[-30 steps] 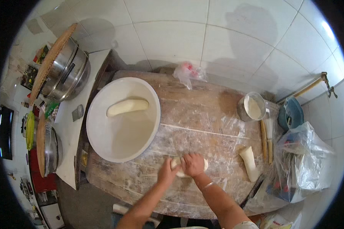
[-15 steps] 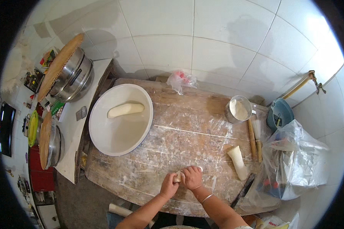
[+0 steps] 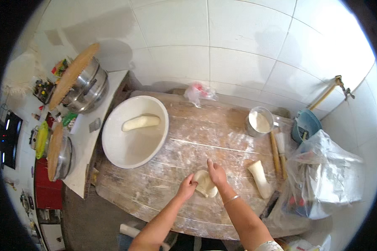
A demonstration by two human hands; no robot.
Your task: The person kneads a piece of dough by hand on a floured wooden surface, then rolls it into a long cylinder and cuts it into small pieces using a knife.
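A flattened, pale piece of dough [image 3: 205, 187] lies on the floured wooden board [image 3: 188, 146], close to me. My left hand [image 3: 187, 186] grips its left edge between thumb and fingers. Along the dough's right side is my right hand [image 3: 217, 174], its fingers stretched away from me and its palm edge against the dough. A dough log [image 3: 259, 180] rests on the board to the right. Another dough log [image 3: 140, 123] lies inside the big white basin [image 3: 134, 154] on the left.
A metal mug of flour [image 3: 259, 121] stands at the far right, with a rolling pin [image 3: 275, 152] and brush [image 3: 281, 144] nearby. Right of these are a blue basket [image 3: 305, 125] and a plastic-covered box [image 3: 322, 180]. A dark knife blade [image 3: 269, 204] lies near the front. Steel pots [image 3: 88, 90] occupy the left counter.
The dough between my hands has gone from a bunched lump to a flatter, wider piece. My right hand has moved slightly away from me and straightened its fingers. The view has shifted a little.
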